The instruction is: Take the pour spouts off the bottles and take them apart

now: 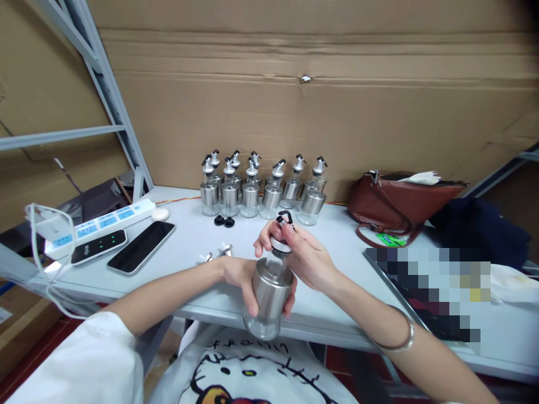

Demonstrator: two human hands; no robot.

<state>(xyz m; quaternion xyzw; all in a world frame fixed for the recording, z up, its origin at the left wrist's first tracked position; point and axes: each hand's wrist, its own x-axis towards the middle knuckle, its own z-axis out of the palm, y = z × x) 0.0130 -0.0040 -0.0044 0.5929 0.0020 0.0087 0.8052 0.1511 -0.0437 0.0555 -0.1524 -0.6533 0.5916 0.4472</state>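
Note:
A glass oil bottle (272, 292) with a brushed-metal sleeve is held over the table's front edge, tilted slightly. My left hand (244, 280) wraps round its body from the left, fingertips showing on the far side. At the neck, my right hand (305, 252) grips the pour spout (281, 242), which has a white collar and a black flip lever. Behind stand several similar oil bottles (251, 196) fitted with spouts. Two small black caps (224, 221) lie in front of them. Loose spout parts (226, 249) rest beyond my left forearm, partly hidden by it.
On the left are a power strip (101, 224), a phone (141, 247), a black device with green lights (99, 247) and a white round object (160, 214). A brown handbag (391, 202) and a pixelated flat item (433, 292) lie right. Cardboard (311, 123) walls the back.

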